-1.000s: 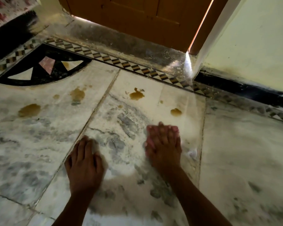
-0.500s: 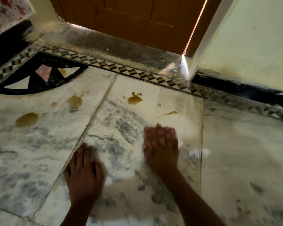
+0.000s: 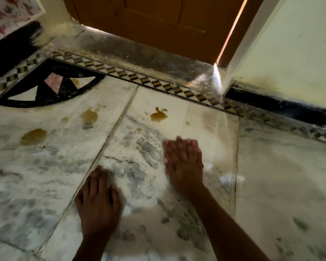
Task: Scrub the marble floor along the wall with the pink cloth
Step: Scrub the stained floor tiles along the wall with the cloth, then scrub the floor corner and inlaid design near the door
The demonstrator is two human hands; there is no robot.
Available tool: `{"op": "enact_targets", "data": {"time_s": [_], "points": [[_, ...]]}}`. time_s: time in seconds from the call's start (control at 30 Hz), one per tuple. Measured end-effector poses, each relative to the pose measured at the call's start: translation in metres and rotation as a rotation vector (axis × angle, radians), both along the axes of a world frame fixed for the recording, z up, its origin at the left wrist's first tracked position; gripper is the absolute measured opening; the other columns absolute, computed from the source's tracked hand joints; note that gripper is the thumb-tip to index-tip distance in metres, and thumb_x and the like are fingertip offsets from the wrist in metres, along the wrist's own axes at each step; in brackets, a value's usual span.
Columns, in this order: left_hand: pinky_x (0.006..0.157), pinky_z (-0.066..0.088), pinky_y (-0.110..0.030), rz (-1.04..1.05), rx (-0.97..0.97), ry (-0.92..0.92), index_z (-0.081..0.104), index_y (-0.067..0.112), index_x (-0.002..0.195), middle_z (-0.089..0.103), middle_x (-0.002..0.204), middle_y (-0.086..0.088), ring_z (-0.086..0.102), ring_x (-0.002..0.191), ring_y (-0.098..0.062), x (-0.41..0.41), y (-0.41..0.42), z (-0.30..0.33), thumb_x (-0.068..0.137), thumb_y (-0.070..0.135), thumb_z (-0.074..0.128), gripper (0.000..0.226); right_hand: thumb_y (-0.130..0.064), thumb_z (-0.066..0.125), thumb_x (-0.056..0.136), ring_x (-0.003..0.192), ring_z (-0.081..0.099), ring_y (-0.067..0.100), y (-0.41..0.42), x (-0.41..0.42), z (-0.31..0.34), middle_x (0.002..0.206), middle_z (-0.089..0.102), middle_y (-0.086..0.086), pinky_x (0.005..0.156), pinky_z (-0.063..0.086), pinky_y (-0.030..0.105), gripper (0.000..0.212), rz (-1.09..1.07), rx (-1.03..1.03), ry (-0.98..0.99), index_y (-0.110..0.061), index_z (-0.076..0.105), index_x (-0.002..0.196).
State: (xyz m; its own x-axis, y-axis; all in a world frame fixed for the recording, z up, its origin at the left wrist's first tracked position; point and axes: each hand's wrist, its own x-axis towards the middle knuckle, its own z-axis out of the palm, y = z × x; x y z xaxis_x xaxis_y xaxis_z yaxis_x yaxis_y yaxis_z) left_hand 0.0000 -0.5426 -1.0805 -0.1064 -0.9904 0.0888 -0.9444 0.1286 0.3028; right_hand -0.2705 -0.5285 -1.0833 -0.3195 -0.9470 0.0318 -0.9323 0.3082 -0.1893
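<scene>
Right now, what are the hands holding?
The right hand presses flat on the pink cloth, covering most of it. The left hand holds nothing.

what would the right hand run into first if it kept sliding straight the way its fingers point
Probably bare marble first, then the patterned border strip by the door sill. The right hand points slightly right of the brown stain, though blur makes this uncertain.

Pink cloth (image 3: 167, 147) mostly hidden under the blurred right hand (image 3: 183, 162).

Glossy veined marble floor (image 3: 45, 166) w/ brown stains; matt wood door (image 3: 158, 25).
</scene>
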Motion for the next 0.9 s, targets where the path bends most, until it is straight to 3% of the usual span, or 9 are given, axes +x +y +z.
{"op": "enact_targets", "data": {"time_s": [0.07,0.13,0.27,0.4,0.5,0.63,0.77,0.83,0.9], "points": [[0.105,0.040,-0.055,0.007,0.024,-0.004,0.057,0.012,0.149,0.051,0.162,-0.012,0.056,0.139,-0.039,0.000,0.000,-0.002,0.096,0.040,0.039,0.063,-0.058,0.023,0.110,0.167,-0.007,0.020,0.046,0.002,0.006,0.180,0.002,-0.013,0.132,0.002,0.062,0.056,0.023,0.030,-0.041,-0.059,0.011,0.165],[0.105,0.039,-0.054,0.001,0.025,-0.017,0.056,0.012,0.150,0.051,0.162,-0.012,0.055,0.139,-0.037,0.000,-0.001,-0.003,0.096,0.040,0.039,0.063,-0.061,0.019,0.108,0.167,-0.003,0.027,0.060,-0.026,0.008,0.181,0.004,-0.010,0.131,0.003,0.065,0.056,-0.169,0.060,-0.064,-0.060,0.011,0.164],[0.104,0.039,-0.053,-0.002,0.006,-0.027,0.055,0.012,0.150,0.050,0.163,-0.012,0.053,0.139,-0.036,0.002,-0.002,-0.007,0.094,0.036,0.043,0.062,-0.068,0.031,0.101,0.158,0.025,0.052,-0.010,-0.061,0.000,0.175,0.029,0.017,0.125,0.011,0.076,0.072,-0.561,0.006,-0.074,-0.036,0.035,0.165],[0.105,0.040,-0.054,-0.003,0.008,-0.016,0.054,0.013,0.150,0.048,0.163,-0.011,0.052,0.140,-0.037,0.000,0.000,-0.002,0.094,0.037,0.042,0.063,-0.062,0.025,0.105,0.165,-0.003,0.043,-0.057,-0.044,0.002,0.181,0.005,0.010,0.131,0.000,0.066,0.072,-0.257,0.104,-0.074,-0.036,0.016,0.171],[0.104,0.041,-0.055,0.005,0.015,-0.014,0.054,0.013,0.150,0.049,0.162,-0.012,0.054,0.139,-0.038,0.001,0.001,-0.001,0.094,0.037,0.042,0.062,-0.052,0.036,0.109,0.167,-0.001,0.032,-0.020,-0.008,-0.009,0.178,0.016,0.004,0.130,0.019,0.065,0.059,0.082,-0.064,0.016,-0.041,0.029,0.167],[0.103,0.041,-0.054,-0.004,0.025,-0.001,0.054,0.014,0.150,0.050,0.162,-0.012,0.054,0.138,-0.037,-0.002,-0.001,-0.001,0.095,0.036,0.045,0.060,-0.048,0.033,0.112,0.167,0.006,0.016,0.050,0.003,0.000,0.177,0.022,-0.015,0.130,0.018,0.059,0.054,0.341,-0.012,-0.011,-0.053,0.024,0.165],[0.108,0.040,-0.055,-0.009,0.029,-0.003,0.053,0.016,0.152,0.048,0.164,-0.010,0.052,0.141,-0.035,0.003,-0.002,-0.004,0.098,0.038,0.044,0.059,-0.058,0.022,0.108,0.167,0.004,0.028,0.058,-0.029,0.000,0.179,0.008,-0.013,0.131,0.009,0.063,0.055,-0.113,0.009,-0.051,-0.064,0.013,0.162],[0.108,0.039,-0.055,-0.017,0.041,0.007,0.053,0.017,0.152,0.048,0.164,-0.010,0.051,0.142,-0.035,0.002,0.000,-0.005,0.097,0.038,0.045,0.059,-0.057,0.024,0.105,0.161,0.024,0.042,0.029,-0.039,-0.009,0.177,0.026,0.003,0.129,0.016,0.064,0.057,-0.316,-0.034,-0.001,-0.055,0.029,0.162],[0.109,0.038,-0.054,-0.014,0.033,0.024,0.053,0.018,0.152,0.047,0.164,-0.009,0.050,0.142,-0.035,0.002,0.001,-0.002,0.096,0.038,0.046,0.059,-0.054,0.023,0.103,0.158,0.030,0.046,-0.004,-0.038,-0.014,0.175,0.032,0.009,0.130,0.014,0.064,0.062,-0.235,0.007,-0.004,-0.046,0.037,0.163]]}}
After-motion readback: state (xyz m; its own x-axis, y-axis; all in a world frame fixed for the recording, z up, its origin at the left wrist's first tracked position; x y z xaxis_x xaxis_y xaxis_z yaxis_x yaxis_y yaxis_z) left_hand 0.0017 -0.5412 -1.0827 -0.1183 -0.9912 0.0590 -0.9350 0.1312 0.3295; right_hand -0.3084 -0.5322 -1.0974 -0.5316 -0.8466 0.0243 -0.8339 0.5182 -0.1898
